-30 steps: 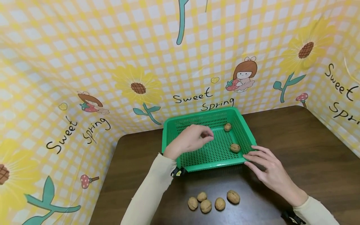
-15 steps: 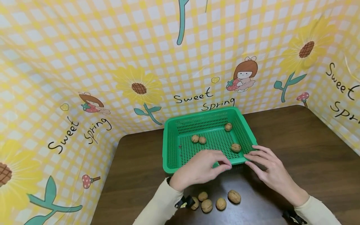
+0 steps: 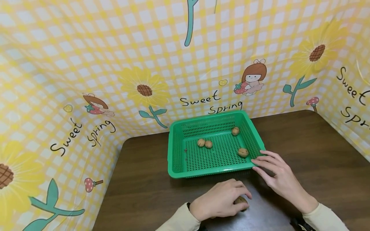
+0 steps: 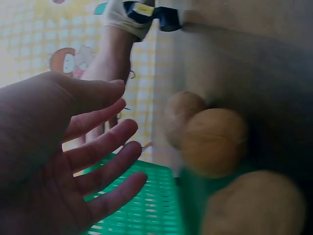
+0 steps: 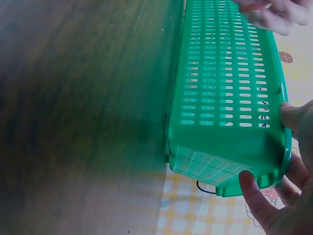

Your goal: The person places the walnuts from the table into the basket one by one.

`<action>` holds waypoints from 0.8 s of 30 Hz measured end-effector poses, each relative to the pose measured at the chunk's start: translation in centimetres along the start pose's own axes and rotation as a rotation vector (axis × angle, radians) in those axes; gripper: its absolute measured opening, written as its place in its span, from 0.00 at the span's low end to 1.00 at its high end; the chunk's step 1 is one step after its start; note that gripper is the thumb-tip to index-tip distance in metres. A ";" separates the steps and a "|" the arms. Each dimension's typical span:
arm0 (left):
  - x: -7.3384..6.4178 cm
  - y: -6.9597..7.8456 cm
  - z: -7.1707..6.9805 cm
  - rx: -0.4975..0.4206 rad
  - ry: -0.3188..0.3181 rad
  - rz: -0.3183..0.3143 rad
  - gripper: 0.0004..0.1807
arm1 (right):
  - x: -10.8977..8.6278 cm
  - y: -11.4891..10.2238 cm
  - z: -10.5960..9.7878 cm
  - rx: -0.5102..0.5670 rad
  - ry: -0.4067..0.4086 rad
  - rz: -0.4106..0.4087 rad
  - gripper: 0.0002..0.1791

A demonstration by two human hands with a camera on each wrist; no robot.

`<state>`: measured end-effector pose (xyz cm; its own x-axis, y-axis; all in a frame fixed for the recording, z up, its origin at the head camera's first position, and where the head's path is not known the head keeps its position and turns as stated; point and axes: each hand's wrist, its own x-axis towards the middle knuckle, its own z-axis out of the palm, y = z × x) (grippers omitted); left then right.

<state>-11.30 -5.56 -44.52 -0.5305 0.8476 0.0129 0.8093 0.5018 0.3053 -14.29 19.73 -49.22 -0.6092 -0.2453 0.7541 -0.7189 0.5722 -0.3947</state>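
My left hand (image 3: 221, 200) is low over the table in front of the green basket (image 3: 185, 175), covering most of the loose walnuts there. One walnut (image 3: 240, 201) shows between its thumb and index finger. In the left wrist view the fingers (image 4: 107, 166) are spread and loosely bent, apart from the thumb, and a blurred walnut (image 4: 215, 142) lies beside them among others. My right hand (image 3: 278, 173) touches the basket's near right corner with extended fingers; the right wrist view shows its fingertips (image 5: 248, 180) against the basket's outside. Several walnuts (image 3: 243, 152) lie inside the basket.
The dark wooden table (image 3: 141, 166) extends to both sides of the basket. Behind it stands a yellow checked cloth backdrop (image 3: 162, 57) printed with flowers and figures, close to the basket's back rim.
My left hand has moved from inside the basket, over its front rim, down to the walnuts on the table. Two walnuts at the basket's left have come into view. The right hand stays put.
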 end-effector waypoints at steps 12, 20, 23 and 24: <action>0.0 -1.4 2.6 -0.019 0.011 -0.039 0.15 | -0.1 0.0 0.2 0.017 0.009 0.011 0.27; -0.2 -2.3 3.3 -0.025 -0.007 -0.053 0.17 | -0.2 0.0 -0.1 0.012 -0.033 0.055 0.23; -0.4 -2.5 3.2 -0.040 -0.029 -0.074 0.18 | -0.2 0.0 -0.1 0.013 -0.034 0.057 0.22; -0.5 -2.6 3.1 -0.049 -0.036 -0.085 0.18 | -0.2 0.0 -0.1 0.014 -0.032 0.055 0.23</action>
<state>-12.35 -6.72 -48.29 -0.5868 0.8082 -0.0494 0.7478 0.5642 0.3500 -14.16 19.85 -49.30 -0.6578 -0.2386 0.7144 -0.6887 0.5745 -0.4423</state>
